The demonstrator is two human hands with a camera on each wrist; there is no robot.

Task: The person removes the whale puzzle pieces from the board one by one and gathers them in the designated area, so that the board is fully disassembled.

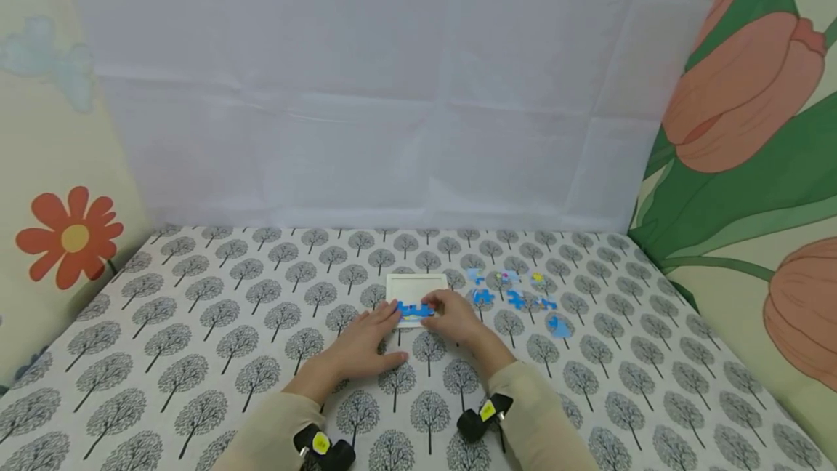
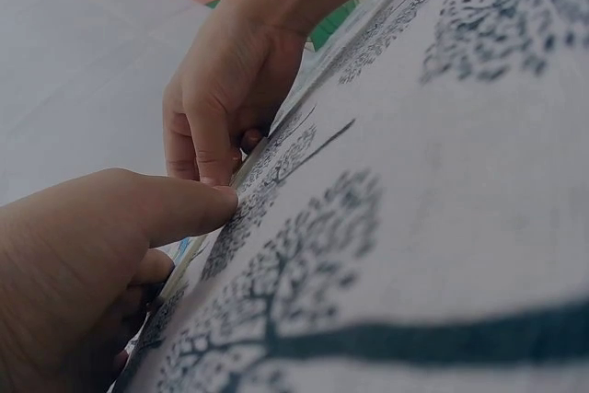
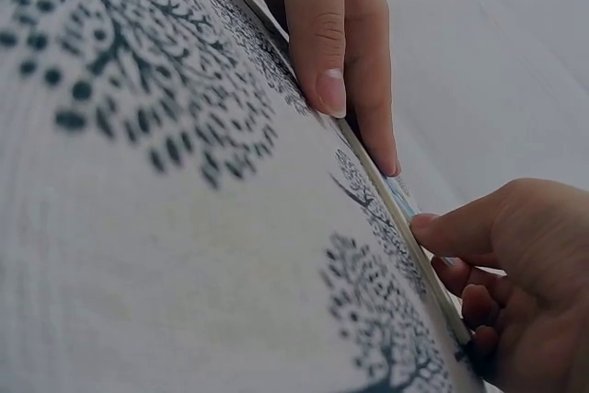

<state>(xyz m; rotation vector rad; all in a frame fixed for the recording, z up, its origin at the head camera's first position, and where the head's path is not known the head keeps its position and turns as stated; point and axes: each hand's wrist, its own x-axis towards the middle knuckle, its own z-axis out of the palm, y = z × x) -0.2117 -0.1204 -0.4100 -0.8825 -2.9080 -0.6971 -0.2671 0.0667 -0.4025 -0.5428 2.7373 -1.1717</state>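
Note:
A small white puzzle tray (image 1: 416, 278) lies flat on the tablecloth, with joined blue puzzle pieces (image 1: 410, 310) along its near side. My left hand (image 1: 362, 344) lies to the left, its fairly straight fingertips resting on the tray's left edge and the thumb spread towards me. At the tray's right side, my right hand (image 1: 458, 317) pinches a blue puzzle piece at the end of that row, with thumb and forefinger bent. Both hands hide parts of the tray. In the right wrist view, the right thumb (image 3: 433, 225) touches near the tray's thin edge.
Several loose puzzle pieces (image 1: 515, 299) lie to the right of the tray, mostly blue, some with yellow or pink. One blue piece (image 1: 559, 326) sits nearer me. A tree-print cloth (image 1: 261, 355) covers the table, and a white sheet (image 1: 366, 107) hangs behind it.

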